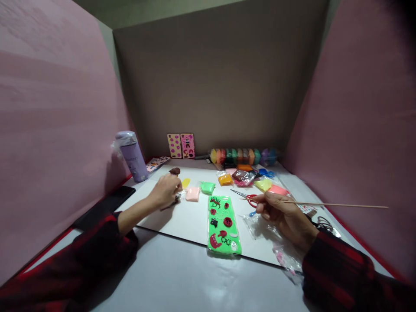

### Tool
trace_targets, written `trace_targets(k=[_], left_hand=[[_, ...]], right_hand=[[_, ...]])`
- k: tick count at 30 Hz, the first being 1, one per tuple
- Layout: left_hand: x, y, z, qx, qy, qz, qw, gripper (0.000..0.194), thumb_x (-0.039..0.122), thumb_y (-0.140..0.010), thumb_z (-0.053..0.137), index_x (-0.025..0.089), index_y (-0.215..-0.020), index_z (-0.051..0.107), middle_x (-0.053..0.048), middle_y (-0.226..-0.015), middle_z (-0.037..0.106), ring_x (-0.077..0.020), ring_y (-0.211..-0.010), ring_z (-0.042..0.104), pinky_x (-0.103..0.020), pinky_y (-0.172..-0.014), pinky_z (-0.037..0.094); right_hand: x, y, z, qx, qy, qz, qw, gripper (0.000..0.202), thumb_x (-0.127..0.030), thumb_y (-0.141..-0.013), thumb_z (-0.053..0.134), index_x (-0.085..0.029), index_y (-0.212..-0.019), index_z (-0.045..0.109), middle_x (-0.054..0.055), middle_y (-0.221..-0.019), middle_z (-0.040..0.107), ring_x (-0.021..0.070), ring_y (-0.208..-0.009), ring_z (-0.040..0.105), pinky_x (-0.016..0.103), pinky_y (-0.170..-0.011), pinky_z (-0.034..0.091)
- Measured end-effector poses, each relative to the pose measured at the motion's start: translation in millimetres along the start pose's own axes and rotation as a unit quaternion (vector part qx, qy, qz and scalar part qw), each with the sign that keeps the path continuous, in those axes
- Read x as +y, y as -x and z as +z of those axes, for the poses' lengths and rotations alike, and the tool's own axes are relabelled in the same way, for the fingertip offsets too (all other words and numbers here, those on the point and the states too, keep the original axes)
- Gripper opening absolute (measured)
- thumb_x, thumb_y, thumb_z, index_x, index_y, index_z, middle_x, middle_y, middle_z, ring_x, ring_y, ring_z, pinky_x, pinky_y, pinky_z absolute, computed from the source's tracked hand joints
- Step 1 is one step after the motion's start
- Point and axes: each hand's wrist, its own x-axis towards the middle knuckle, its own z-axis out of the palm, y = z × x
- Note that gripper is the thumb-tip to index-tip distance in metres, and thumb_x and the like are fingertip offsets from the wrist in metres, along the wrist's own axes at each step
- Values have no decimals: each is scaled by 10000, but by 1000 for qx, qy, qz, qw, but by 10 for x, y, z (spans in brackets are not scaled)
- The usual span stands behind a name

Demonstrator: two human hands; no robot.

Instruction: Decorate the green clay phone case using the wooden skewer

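My right hand [286, 214] pinches a long thin wooden stick [341, 204] between thumb and fingers; the stick points out to the right, nearly level. Just beyond those fingertips are scissors with red handles [249, 197], their blades directed left. On the left, my left hand [167, 190] is closed, fingers down over a small dark packet [175, 200] on the white board; whether it grips the packet is hidden. Beside it lie packets of pink clay [193, 194] and green clay [207, 187]. A green clay-covered phone case [224, 225] with red, black and white figures lies between my hands.
A purple bottle [134, 157] stands at the left, near a black flat device [107, 208]. Clay packets [244, 177] and a wrapped row of coloured clay [242, 156] fill the back right. Two decorated cases [181, 145] lean on the back wall. Clear plastic wrappers [260, 226] lie near my right hand.
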Motion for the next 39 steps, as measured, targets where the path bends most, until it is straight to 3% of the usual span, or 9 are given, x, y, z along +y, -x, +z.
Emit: trace_targets(k=[3,7,12,18,24,31,35,39], left_hand=[[-302,-228,-39,22,-20,-80,996,189,173,-816,468,162,-768,651,-94,-844,657,-225,-845,538,-308,-718,337],[-592,-439,34,25,-34,-154,987,195,262,-810,512,169,-788,682,-103,-859,676,-233,-847,562,-293,-684,343],[-713,-543,156,14,-14,-185,983,201,291,-777,542,186,-753,712,-86,-804,697,-214,-778,592,-273,-634,342],[-794,-577,160,17,11,-182,983,264,278,-813,484,172,-762,721,-89,-813,696,-208,-783,600,-276,-632,352],[-788,-566,188,7,52,-159,986,139,248,-775,593,139,-818,668,-49,-840,684,-154,-754,593,-268,-680,415],[-737,-501,176,15,71,-135,988,175,259,-742,556,156,-728,696,-43,-728,680,-171,-680,589,-253,-578,359],[-554,-423,157,-1,67,-102,993,254,354,-766,544,172,-686,703,-42,-673,667,-173,-636,578,-267,-576,350],[-315,-389,178,-6,41,-71,997,241,420,-695,624,195,-697,708,-67,-800,681,-233,-810,585,-292,-673,373]], right_hand=[[3,0,5,-2,1,-5,1000,355,-486,-733,672,-144,-821,712,54,-634,650,100,-491,479,234,-437,383],[11,-2,5,-2,6,-9,1000,353,-486,-743,663,-144,-816,711,53,-629,644,107,-503,484,236,-438,390],[15,-7,-7,-3,3,-3,1000,352,-483,-738,668,-143,-819,712,55,-635,650,100,-489,485,229,-432,393],[15,-9,-11,-3,12,-2,1000,374,-502,-730,670,-140,-814,707,57,-627,649,100,-475,481,227,-417,386],[8,-6,-11,-5,2,6,1000,352,-476,-736,675,-136,-821,707,56,-633,649,93,-492,479,213,-430,382],[9,-9,-10,-9,16,-4,1000,369,-505,-741,659,-147,-820,709,57,-639,645,109,-494,476,240,-434,378],[14,-9,-8,-12,22,-11,1000,391,-528,-738,652,-149,-817,708,54,-634,642,114,-499,483,249,-445,379],[8,-1,-1,-8,19,-12,1000,387,-518,-737,659,-142,-817,711,55,-641,644,105,-496,477,243,-443,370]])
